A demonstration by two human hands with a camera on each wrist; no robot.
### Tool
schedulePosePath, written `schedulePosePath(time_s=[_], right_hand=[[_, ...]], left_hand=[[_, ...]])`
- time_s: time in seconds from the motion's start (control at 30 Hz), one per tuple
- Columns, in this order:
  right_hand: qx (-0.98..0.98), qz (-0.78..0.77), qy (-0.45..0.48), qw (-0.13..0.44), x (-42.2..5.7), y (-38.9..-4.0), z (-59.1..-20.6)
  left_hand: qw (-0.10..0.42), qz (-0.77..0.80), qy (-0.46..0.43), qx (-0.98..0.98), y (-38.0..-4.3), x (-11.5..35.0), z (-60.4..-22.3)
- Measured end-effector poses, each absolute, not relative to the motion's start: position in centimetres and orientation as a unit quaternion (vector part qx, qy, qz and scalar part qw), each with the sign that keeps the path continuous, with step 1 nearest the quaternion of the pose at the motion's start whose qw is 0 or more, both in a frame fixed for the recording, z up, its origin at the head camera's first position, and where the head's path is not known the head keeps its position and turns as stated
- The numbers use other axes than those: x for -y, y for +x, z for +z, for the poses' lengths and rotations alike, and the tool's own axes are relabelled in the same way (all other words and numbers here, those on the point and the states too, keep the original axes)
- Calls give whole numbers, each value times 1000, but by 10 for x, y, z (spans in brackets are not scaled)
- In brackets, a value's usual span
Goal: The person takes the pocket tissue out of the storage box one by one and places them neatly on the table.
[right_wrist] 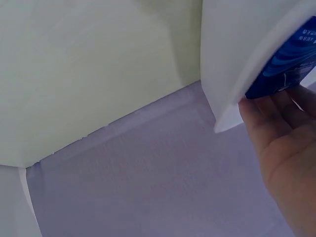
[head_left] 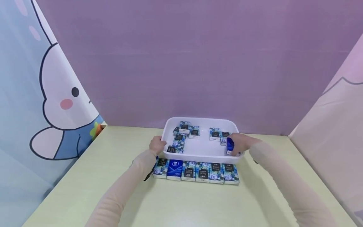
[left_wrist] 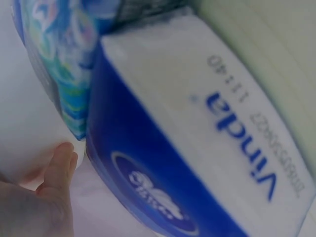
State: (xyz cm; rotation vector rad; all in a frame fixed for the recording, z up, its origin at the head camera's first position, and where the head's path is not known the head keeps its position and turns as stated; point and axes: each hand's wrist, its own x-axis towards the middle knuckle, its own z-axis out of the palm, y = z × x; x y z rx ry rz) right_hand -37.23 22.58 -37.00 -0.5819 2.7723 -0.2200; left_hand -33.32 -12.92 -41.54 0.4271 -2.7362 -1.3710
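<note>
A white tray (head_left: 202, 153) stands at the back of the table with several floral tissue packs (head_left: 178, 142) lying in it. At its left rim, my left hand (head_left: 157, 145) grips the edge. My right hand (head_left: 241, 142) reaches over the right end and holds a dark blue tissue pack (head_left: 229, 145) inside the tray. In the right wrist view, the fingers (right_wrist: 269, 116) lie against that blue pack (right_wrist: 284, 69). Close to the left wrist camera stands a blue and white Vinda pack (left_wrist: 163, 133), beside a floral one (left_wrist: 69, 59).
A row of tissue packs (head_left: 202, 171) lies on the pale table (head_left: 181, 205) in front of the tray, one of them plain blue (head_left: 174, 169) and the others floral. A purple cloth (head_left: 198, 63) hangs behind the table, with printed curtains (head_left: 17, 94) at the sides.
</note>
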Motion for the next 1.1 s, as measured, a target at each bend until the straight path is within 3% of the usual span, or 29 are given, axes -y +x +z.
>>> schedulePosePath(time_s=[0.37,0.53,1.1], right_hand=[[-965,-88,-218,118,-240,-355,-342],[-964,-75,-220,130,-243,-344,-332],[-958,-47,-253,125,-263,-301,-331]], left_hand=[[21,-435,136,890,-334,126,-415],[28,-427,137,893,-336,128,-413],[21,-428,146,892,-332,126,-409]])
